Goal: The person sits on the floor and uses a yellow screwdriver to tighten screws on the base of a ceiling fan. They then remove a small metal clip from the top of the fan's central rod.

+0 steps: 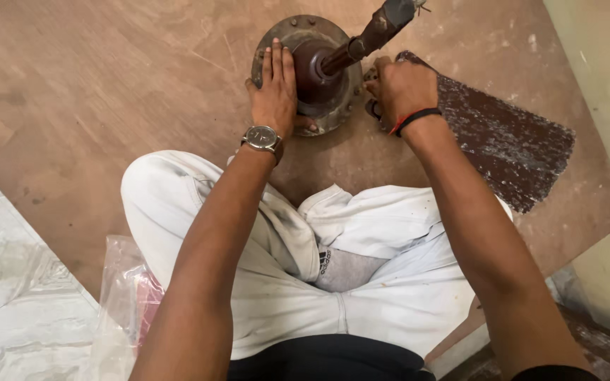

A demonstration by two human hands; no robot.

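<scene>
Left hand (274, 95) lies flat, fingers spread, steadying the round rusty-brown metal hub (310, 70); right hand (400, 88), fingers curled at its rim, contents unclear; next likely needs firm bracing.

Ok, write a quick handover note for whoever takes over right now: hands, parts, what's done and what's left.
Left hand: flat on the round motor housing, steadying it on the wooden board.
Right hand: closed at the housing's right rim; what it grips is hidden.
Fan blade lies on the board to the right, by that hand. Rod sticks up from the hub.
Done or left: cannot tell; the blade joint is covered.
</scene>
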